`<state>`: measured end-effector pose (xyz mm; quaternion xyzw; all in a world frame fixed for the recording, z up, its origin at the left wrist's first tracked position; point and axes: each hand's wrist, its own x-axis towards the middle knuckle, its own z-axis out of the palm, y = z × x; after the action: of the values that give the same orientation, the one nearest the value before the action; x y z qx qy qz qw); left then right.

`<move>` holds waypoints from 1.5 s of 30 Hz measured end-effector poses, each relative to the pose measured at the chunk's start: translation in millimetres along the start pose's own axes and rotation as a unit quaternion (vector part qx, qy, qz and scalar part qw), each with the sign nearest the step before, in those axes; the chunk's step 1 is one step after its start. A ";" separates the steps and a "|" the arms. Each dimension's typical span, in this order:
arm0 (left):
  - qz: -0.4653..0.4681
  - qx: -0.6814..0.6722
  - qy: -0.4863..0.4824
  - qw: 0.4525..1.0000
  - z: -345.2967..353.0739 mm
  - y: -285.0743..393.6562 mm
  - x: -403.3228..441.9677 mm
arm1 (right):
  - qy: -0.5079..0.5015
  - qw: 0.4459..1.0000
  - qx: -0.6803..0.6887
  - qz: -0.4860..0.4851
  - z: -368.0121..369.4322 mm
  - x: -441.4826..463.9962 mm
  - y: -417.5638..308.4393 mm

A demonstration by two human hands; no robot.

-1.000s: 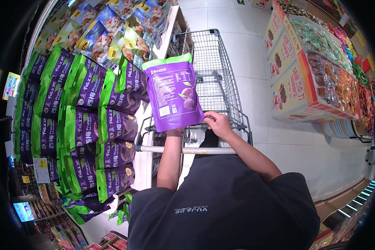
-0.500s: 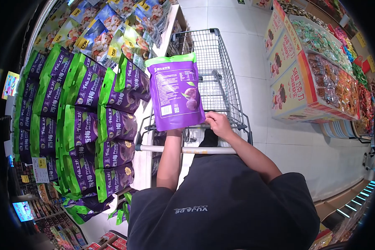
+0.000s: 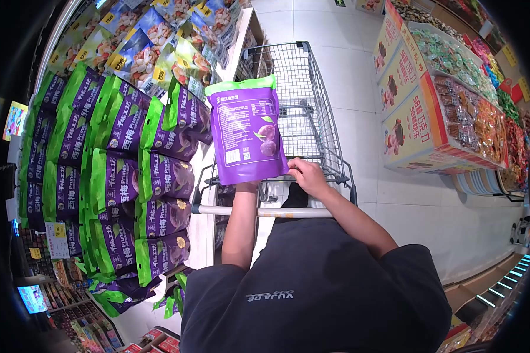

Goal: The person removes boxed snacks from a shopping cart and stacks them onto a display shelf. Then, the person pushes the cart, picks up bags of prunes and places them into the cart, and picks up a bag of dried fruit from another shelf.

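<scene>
A purple bag with a green top [image 3: 244,126] is held up over the near left part of a wire shopping cart [image 3: 306,88], its printed back facing me. My left hand [image 3: 247,186] is under and behind the bag's lower edge, its fingers hidden by the bag. With thumb and fingers pinched together, my right hand [image 3: 305,175] grips the bag's lower right corner. The cart's pale handle bar [image 3: 265,211] runs beneath both forearms.
Rows of purple prune bags [image 3: 121,123] stand on the left display, with nut bags [image 3: 150,44] behind them. On the right are printed cartons [image 3: 406,117] and a bin of wrapped sweets [image 3: 465,106]. A price tag [image 3: 57,240] hangs at the left.
Compared with one second ago, the held bag has shifted slightly to the right and is a little more upright. Both hands keep nearly the same place.
</scene>
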<state>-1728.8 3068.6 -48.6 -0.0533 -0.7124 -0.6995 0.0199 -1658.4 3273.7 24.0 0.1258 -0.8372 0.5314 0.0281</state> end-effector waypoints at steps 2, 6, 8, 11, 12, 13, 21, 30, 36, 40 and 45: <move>-0.011 0.020 0.001 1.000 2.8 8.6 -0.9 | 0.015 0.999 -0.001 -0.037 1.6 0.1 2.4; 0.016 0.069 0.011 0.997 10.4 31.7 -2.5 | 0.015 0.999 0.009 -0.039 2.4 -0.5 5.7; 0.032 0.215 0.014 0.976 11.0 34.9 -2.3 | 0.038 0.996 -0.031 -0.074 3.9 -1.8 8.8; 0.064 0.289 0.019 0.955 14.5 46.1 -2.0 | 0.054 0.992 -0.054 -0.097 3.6 -2.7 10.5; 0.061 0.266 0.017 0.962 17.4 50.8 -2.8 | 0.062 0.989 -0.068 -0.113 3.2 -2.5 10.7; 0.058 0.242 0.015 0.968 18.9 55.1 -3.1 | 0.059 0.989 -0.069 -0.113 3.0 -2.4 10.0; 0.025 0.289 -0.024 0.957 14.1 44.8 -1.5 | 0.091 0.975 -0.093 -0.178 4.5 -4.3 6.1; -0.068 -0.280 -0.041 0.957 15.9 35.5 -9.3 | 0.071 0.989 -0.087 -0.101 4.8 -4.5 13.4; -0.186 -0.565 0.012 0.804 32.2 72.7 -13.2 | 0.053 0.983 -0.149 -0.094 -4.8 6.0 -29.6; -0.203 -0.451 -0.027 0.869 61.1 76.9 -24.1 | 0.199 0.975 -0.071 -0.069 2.8 11.7 -32.9; -0.104 -0.232 -0.100 0.962 34.8 105.4 -16.4 | 0.285 0.929 0.236 0.020 -48.8 16.4 -21.0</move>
<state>-1699.9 3104.3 53.9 -0.0523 -0.5301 -0.8351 -0.1371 -1673.4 3306.1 66.6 -0.0451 -0.6466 0.7277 0.2245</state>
